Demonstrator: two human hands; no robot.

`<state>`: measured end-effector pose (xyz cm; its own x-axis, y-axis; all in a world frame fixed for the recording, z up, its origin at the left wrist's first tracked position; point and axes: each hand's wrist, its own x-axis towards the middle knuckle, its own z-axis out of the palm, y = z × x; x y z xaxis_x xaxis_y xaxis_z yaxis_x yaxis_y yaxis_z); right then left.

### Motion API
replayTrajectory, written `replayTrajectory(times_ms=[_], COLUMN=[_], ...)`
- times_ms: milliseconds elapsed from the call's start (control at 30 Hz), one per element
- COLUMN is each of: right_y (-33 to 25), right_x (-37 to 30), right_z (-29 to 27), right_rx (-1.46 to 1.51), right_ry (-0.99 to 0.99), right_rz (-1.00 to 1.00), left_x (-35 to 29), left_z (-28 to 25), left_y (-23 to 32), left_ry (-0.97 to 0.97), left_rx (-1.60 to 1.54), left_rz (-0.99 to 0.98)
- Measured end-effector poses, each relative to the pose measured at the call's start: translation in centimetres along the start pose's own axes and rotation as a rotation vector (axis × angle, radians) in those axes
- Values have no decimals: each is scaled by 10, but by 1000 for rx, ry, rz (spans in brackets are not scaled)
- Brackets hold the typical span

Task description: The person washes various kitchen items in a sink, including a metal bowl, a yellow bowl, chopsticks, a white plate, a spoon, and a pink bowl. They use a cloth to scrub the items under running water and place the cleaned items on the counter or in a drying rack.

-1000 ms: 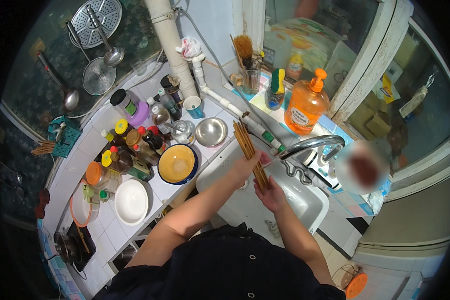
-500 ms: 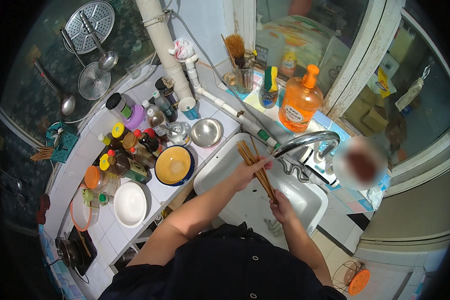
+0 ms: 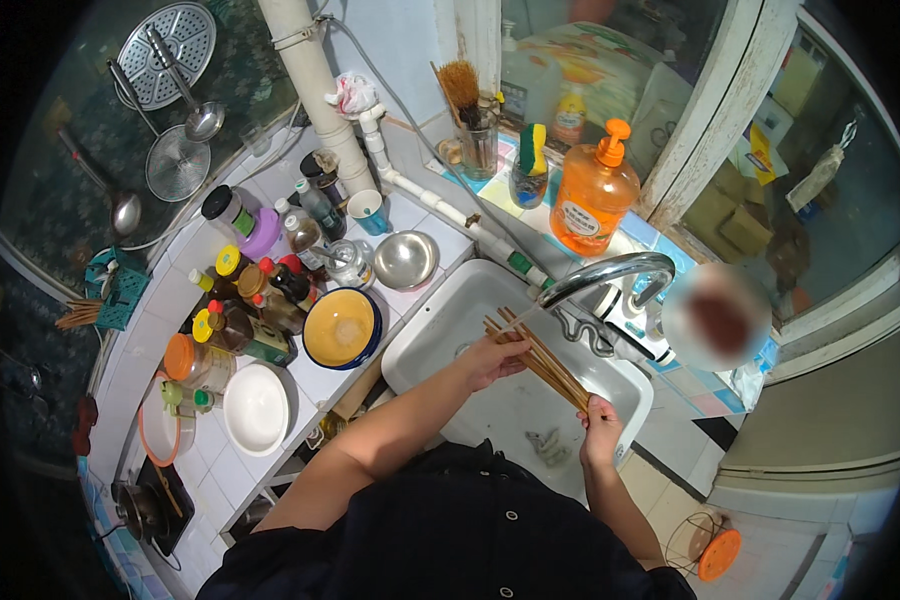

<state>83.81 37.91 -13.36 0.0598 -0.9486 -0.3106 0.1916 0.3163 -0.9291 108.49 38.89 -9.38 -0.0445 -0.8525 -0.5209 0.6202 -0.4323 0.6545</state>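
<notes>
A bundle of brown wooden chopsticks (image 3: 550, 370) lies slantwise over the white sink (image 3: 410, 330). My left hand (image 3: 494, 362) is closed on the bundle towards its far left end, where the sticks fan out a little. At the near right end, my right hand (image 3: 600, 432) grips the sticks with its fingers wrapped round them. The curved chrome tap (image 3: 610, 268) arches over the sink just beyond the bundle. Below the sticks, a greyish patch of something unclear (image 3: 548, 447) shows in the basin.
Left of the sink, the tiled counter holds a yellow bowl with a blue rim (image 3: 340, 330), a white bowl (image 3: 256, 408), a metal bowl (image 3: 405, 260) and several condiment bottles. On the ledge stand an orange pump bottle (image 3: 595, 190) and a sponge (image 3: 532, 150) in a cup.
The chopsticks have swung to a flatter slant, their near end shifting right with my right hand. My left hand has moved slightly down and left along them.
</notes>
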Motion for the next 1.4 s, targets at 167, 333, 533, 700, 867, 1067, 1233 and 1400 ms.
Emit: replayTrajectory(times_ms=[167, 333, 533, 700, 867, 1067, 1233, 1400], right_y=[-7, -3, 5, 11, 18, 27, 22, 24], right_x=[2, 7, 8, 8, 8, 11, 6, -1], right_z=[3, 10, 15, 20, 15, -4, -1, 21], right_rx=[-30, -18, -41, -35, -29, -21, 17, -46], right_ry=[42, 63, 39, 31, 80, 88, 77, 52], right_rz=[-85, -57, 40, 148, 216, 183, 196, 204], left_x=[12, 8, -9, -3, 11, 5, 13, -30], left_z=[-17, -25, -18, -25, -43, -49, -75, -7], left_y=[-3, 3, 13, 7, 6, 31, -6, -18], left_ry=[20, -36, -5, 64, -22, 267, 311, -229], left_rx=[-123, -85, 26, 24, -180, -349, 301, 286], left_rz=[-37, -30, 60, 94, 257, 306, 97, 119])
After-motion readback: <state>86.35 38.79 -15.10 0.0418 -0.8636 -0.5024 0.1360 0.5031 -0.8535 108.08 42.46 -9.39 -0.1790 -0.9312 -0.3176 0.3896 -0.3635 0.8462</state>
